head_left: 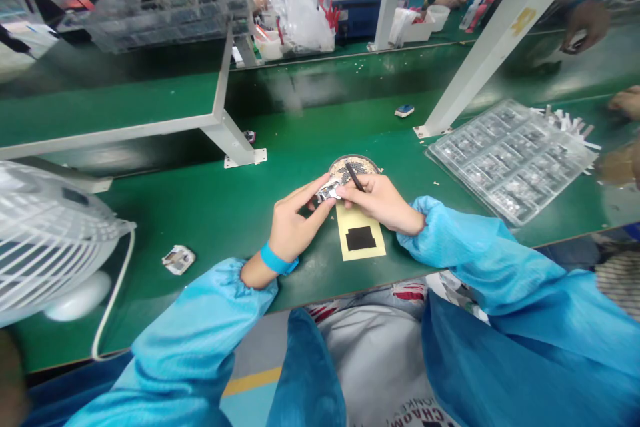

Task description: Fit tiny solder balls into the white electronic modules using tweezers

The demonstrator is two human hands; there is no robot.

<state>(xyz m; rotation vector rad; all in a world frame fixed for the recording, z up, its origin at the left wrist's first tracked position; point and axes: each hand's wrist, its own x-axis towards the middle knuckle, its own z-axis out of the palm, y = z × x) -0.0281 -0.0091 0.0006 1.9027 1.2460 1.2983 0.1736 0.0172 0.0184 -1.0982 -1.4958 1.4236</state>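
Observation:
Between the fingers and thumb of my left hand [295, 220] is a small silvery electronic part [327, 191], its exact kind too small to make out. My right hand [383, 200] holds a dark pen-like tool [354, 176], and its fingertips touch the part's right side. Behind both hands lies a round dish [357, 161] of small dark and tan pieces, partly covered by my fingers. A yellow backing sheet [365, 255] with a black rectangular sticker [361, 238] lies just below my right hand.
A clear compartment tray [515, 160] of small parts lies at right, by a metal post [480, 47]. A white fan [55, 240] and a small whitish housing [179, 259] are at left. A blue-topped piece [404, 111] lies farther back. Co-workers' hands show at the far side and right.

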